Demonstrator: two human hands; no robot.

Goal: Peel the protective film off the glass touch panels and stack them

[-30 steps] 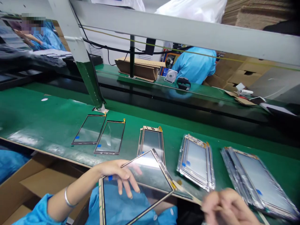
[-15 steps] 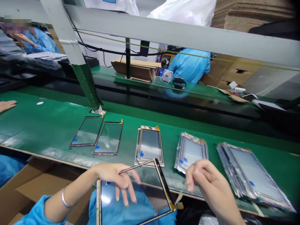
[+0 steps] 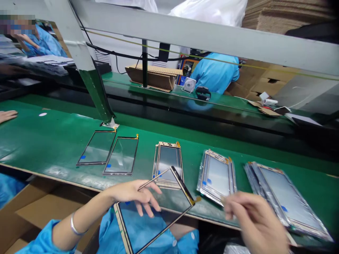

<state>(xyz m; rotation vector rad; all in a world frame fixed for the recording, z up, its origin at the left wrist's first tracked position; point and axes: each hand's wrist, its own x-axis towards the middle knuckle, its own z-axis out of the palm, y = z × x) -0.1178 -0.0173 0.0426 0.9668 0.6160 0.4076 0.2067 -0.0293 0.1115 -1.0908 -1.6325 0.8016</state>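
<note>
My left hand (image 3: 144,195), with a metal bangle on its wrist, grips a touch screen panel (image 3: 156,225) by its upper left edge. The panel is clear glass in a dark frame, tilted over my lap, with an orange flex cable (image 3: 196,200) at its right corner. My right hand (image 3: 254,218) hovers to the right of it, in front of the wrapped panels (image 3: 217,176). Its fingers are pinched together and blurred; a tiny pale bit may be at the fingertips, but I cannot make it out.
Two bare panels (image 3: 120,155) lie left on the green bench (image 3: 53,141). A small stack (image 3: 169,162) lies mid-bench, and a wrapped pile (image 3: 291,197) at right. A post (image 3: 92,88) rises behind. Another person's hand (image 3: 7,115) rests far left. A cardboard box (image 3: 45,211) stands below.
The panel in my left hand has risen and turned a little, its cable corner moving up. My right hand has shifted right and down, and the pale strip beside the cable is gone from there.
</note>
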